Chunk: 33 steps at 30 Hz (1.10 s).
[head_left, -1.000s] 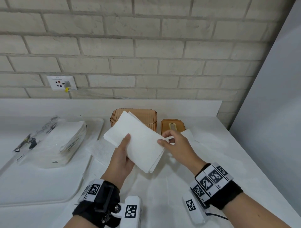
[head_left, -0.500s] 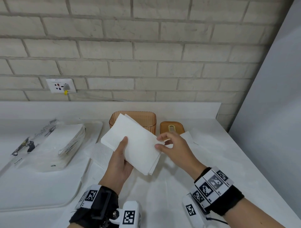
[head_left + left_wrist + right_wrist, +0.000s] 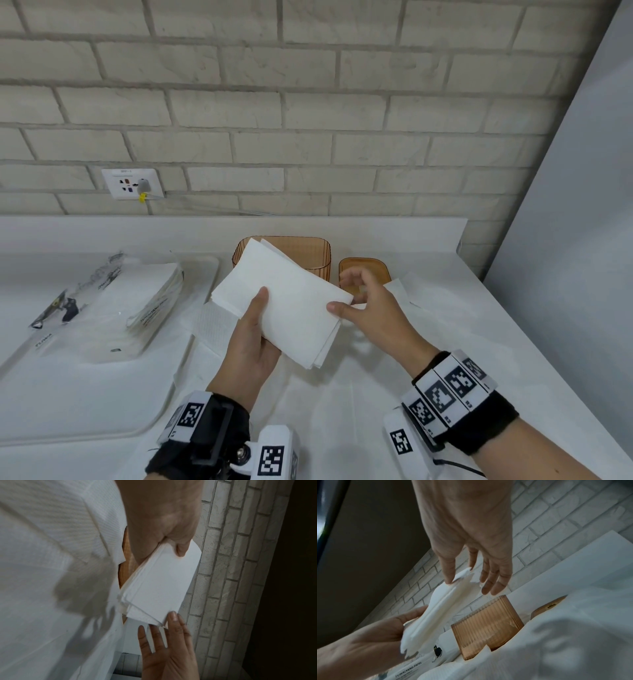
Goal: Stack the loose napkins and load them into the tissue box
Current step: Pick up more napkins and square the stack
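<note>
My left hand (image 3: 255,322) grips a stack of white napkins (image 3: 291,301) above the counter, thumb on top and fingers hidden beneath. The sheets are not squared; their edges fan out at the lower right. My right hand (image 3: 371,308) is spread open, its thumb tip touching the stack's right edge. The left wrist view shows the stack (image 3: 163,582) and the right hand (image 3: 168,653) with straight fingers at its corner. Behind the stack stands the amber ribbed tissue box (image 3: 318,260), open-topped, with its lid (image 3: 371,267) lying to its right; the box (image 3: 488,626) also appears in the right wrist view.
Loose napkins lie on the counter by the tray (image 3: 210,322) and to the right near the lid (image 3: 400,287). A plastic pack of paper towels (image 3: 113,308) sits on a white tray (image 3: 68,411) at left. Brick wall behind, grey panel (image 3: 565,240) at right.
My right hand has stopped pinching the stack's right edge and has spread its fingers, leaving only the thumb against it. The left hand has shifted the stack slightly left.
</note>
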Each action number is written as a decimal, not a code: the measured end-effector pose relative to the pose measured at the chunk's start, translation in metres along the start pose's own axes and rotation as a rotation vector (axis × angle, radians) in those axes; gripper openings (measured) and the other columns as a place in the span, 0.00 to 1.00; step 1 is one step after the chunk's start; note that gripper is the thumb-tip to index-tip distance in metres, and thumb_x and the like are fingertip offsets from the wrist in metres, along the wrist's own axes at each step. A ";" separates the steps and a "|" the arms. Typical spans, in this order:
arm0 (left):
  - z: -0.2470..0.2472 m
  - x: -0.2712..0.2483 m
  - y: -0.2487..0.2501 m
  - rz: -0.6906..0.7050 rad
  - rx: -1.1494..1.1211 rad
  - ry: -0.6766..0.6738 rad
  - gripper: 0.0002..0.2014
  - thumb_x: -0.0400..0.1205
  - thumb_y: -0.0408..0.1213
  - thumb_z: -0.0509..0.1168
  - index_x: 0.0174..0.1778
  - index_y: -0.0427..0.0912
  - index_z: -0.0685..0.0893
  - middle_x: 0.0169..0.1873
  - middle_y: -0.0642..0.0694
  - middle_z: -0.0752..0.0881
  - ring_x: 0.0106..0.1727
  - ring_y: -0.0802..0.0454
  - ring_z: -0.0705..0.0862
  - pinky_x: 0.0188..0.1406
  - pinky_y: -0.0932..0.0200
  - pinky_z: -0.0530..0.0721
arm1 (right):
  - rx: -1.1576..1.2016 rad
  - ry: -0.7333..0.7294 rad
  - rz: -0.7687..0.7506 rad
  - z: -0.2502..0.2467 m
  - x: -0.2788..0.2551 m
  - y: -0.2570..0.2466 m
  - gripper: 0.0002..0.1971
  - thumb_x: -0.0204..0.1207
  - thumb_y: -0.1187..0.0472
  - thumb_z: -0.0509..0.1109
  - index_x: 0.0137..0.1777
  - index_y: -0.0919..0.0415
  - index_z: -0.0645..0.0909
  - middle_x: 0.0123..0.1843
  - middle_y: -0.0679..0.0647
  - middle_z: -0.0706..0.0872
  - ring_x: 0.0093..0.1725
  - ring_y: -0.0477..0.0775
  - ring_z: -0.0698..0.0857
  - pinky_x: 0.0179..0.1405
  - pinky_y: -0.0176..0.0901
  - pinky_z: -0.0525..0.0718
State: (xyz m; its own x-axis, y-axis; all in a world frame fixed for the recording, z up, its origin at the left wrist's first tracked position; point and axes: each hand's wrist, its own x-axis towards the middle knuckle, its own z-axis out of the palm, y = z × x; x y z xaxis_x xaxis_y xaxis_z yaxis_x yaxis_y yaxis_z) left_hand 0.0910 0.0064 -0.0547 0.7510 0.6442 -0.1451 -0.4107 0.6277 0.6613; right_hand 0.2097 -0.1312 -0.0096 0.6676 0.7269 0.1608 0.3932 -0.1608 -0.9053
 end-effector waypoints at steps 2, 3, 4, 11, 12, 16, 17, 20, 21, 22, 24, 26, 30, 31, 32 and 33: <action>-0.002 0.000 0.001 0.003 -0.020 0.014 0.24 0.82 0.42 0.64 0.75 0.44 0.72 0.61 0.40 0.87 0.57 0.42 0.88 0.43 0.44 0.89 | -0.006 0.029 -0.061 0.000 -0.003 0.000 0.19 0.71 0.62 0.77 0.54 0.43 0.73 0.54 0.37 0.78 0.48 0.41 0.82 0.38 0.25 0.76; -0.002 0.000 0.001 0.000 -0.022 0.016 0.24 0.82 0.43 0.64 0.74 0.45 0.72 0.60 0.41 0.87 0.57 0.43 0.88 0.43 0.44 0.89 | 0.001 0.024 -0.077 0.001 -0.005 0.001 0.18 0.71 0.62 0.77 0.50 0.42 0.74 0.54 0.37 0.79 0.48 0.42 0.82 0.39 0.24 0.77; -0.002 0.000 0.001 -0.004 -0.021 0.015 0.23 0.82 0.43 0.63 0.74 0.45 0.73 0.60 0.41 0.87 0.56 0.43 0.89 0.43 0.45 0.89 | 0.015 0.013 -0.075 0.001 -0.006 0.002 0.16 0.71 0.63 0.76 0.48 0.42 0.75 0.53 0.38 0.80 0.48 0.43 0.83 0.39 0.23 0.78; -0.004 -0.002 0.002 -0.024 -0.041 -0.033 0.37 0.74 0.48 0.73 0.78 0.43 0.69 0.68 0.37 0.81 0.68 0.36 0.81 0.65 0.32 0.78 | 0.223 -0.038 0.071 -0.002 -0.006 0.000 0.08 0.73 0.63 0.75 0.49 0.52 0.81 0.51 0.50 0.87 0.48 0.50 0.86 0.50 0.35 0.83; -0.004 -0.002 0.002 -0.021 -0.051 -0.032 0.37 0.73 0.48 0.73 0.78 0.43 0.68 0.69 0.36 0.80 0.69 0.35 0.80 0.67 0.31 0.76 | 0.267 -0.049 0.078 -0.002 -0.006 -0.001 0.08 0.73 0.64 0.74 0.50 0.53 0.81 0.50 0.50 0.87 0.46 0.49 0.86 0.49 0.34 0.83; -0.002 -0.003 0.003 -0.027 -0.064 -0.031 0.38 0.73 0.47 0.74 0.78 0.42 0.68 0.69 0.35 0.80 0.69 0.34 0.79 0.66 0.31 0.77 | 0.293 -0.062 0.071 -0.002 -0.004 -0.004 0.06 0.73 0.66 0.74 0.45 0.55 0.81 0.48 0.52 0.87 0.45 0.50 0.85 0.52 0.42 0.85; -0.002 -0.003 0.003 -0.027 -0.060 -0.024 0.37 0.74 0.47 0.74 0.77 0.42 0.69 0.68 0.36 0.81 0.68 0.35 0.80 0.64 0.32 0.79 | 0.269 -0.053 0.061 -0.001 -0.004 -0.004 0.06 0.73 0.65 0.75 0.44 0.54 0.82 0.46 0.51 0.87 0.44 0.50 0.85 0.53 0.44 0.84; 0.000 -0.004 0.003 -0.010 -0.060 0.005 0.29 0.79 0.45 0.68 0.75 0.42 0.71 0.65 0.39 0.84 0.65 0.39 0.83 0.56 0.39 0.84 | 0.153 0.024 -0.006 -0.001 -0.003 -0.002 0.07 0.73 0.63 0.75 0.38 0.51 0.83 0.42 0.45 0.86 0.43 0.47 0.83 0.47 0.34 0.83; 0.001 -0.005 0.002 -0.004 -0.061 -0.005 0.28 0.80 0.45 0.67 0.76 0.42 0.71 0.65 0.39 0.84 0.65 0.39 0.83 0.56 0.40 0.85 | 0.110 0.059 -0.034 -0.002 -0.004 -0.002 0.08 0.73 0.64 0.75 0.37 0.51 0.83 0.42 0.43 0.86 0.43 0.44 0.83 0.44 0.27 0.80; 0.001 -0.005 0.001 0.002 -0.062 -0.003 0.27 0.81 0.45 0.66 0.76 0.43 0.71 0.65 0.39 0.84 0.65 0.39 0.83 0.56 0.40 0.85 | 0.069 0.090 -0.063 -0.002 -0.004 -0.002 0.08 0.73 0.65 0.75 0.36 0.51 0.83 0.42 0.42 0.87 0.43 0.41 0.82 0.42 0.23 0.78; 0.002 -0.006 0.001 0.010 -0.061 0.008 0.24 0.83 0.43 0.64 0.75 0.44 0.72 0.64 0.40 0.85 0.64 0.40 0.84 0.58 0.39 0.84 | -0.021 0.142 -0.119 -0.002 -0.005 -0.001 0.06 0.72 0.66 0.75 0.37 0.55 0.84 0.45 0.44 0.87 0.44 0.41 0.83 0.39 0.20 0.75; 0.004 -0.007 0.001 0.023 -0.048 0.004 0.23 0.83 0.43 0.62 0.75 0.44 0.72 0.63 0.41 0.86 0.62 0.42 0.85 0.56 0.40 0.85 | -0.118 0.184 -0.157 -0.002 -0.003 -0.001 0.04 0.71 0.65 0.76 0.37 0.58 0.84 0.47 0.48 0.86 0.45 0.47 0.83 0.36 0.22 0.72; 0.008 -0.009 0.002 0.037 -0.028 -0.013 0.22 0.84 0.43 0.61 0.74 0.45 0.73 0.61 0.42 0.87 0.59 0.44 0.87 0.48 0.43 0.89 | -0.198 0.184 -0.162 -0.005 0.000 -0.005 0.04 0.71 0.64 0.76 0.37 0.60 0.83 0.43 0.52 0.85 0.40 0.49 0.79 0.35 0.22 0.71; 0.009 -0.010 0.003 0.037 -0.026 -0.013 0.22 0.84 0.43 0.61 0.74 0.45 0.73 0.61 0.42 0.87 0.59 0.44 0.87 0.46 0.43 0.89 | -0.193 0.175 -0.151 -0.006 0.000 -0.007 0.04 0.72 0.64 0.75 0.38 0.61 0.83 0.42 0.52 0.85 0.38 0.46 0.78 0.35 0.22 0.72; 0.010 -0.010 0.003 0.038 -0.024 -0.016 0.22 0.83 0.43 0.61 0.75 0.45 0.72 0.62 0.42 0.86 0.59 0.44 0.87 0.45 0.44 0.89 | -0.181 0.161 -0.134 -0.007 0.001 -0.008 0.04 0.72 0.64 0.75 0.38 0.62 0.84 0.41 0.52 0.85 0.35 0.42 0.76 0.35 0.21 0.72; 0.012 -0.011 0.003 0.040 -0.023 -0.023 0.23 0.83 0.43 0.61 0.75 0.44 0.72 0.62 0.41 0.86 0.59 0.44 0.87 0.44 0.45 0.89 | -0.164 0.145 -0.114 -0.007 0.001 -0.009 0.04 0.73 0.65 0.75 0.39 0.63 0.84 0.40 0.52 0.85 0.34 0.40 0.76 0.35 0.21 0.73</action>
State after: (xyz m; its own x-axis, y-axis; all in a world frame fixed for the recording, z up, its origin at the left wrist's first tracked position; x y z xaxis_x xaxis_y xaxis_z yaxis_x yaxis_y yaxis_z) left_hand 0.0875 -0.0037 -0.0423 0.7454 0.6587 -0.1023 -0.4517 0.6118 0.6493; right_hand 0.2115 -0.1338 0.0021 0.6922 0.6451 0.3236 0.5608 -0.1984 -0.8039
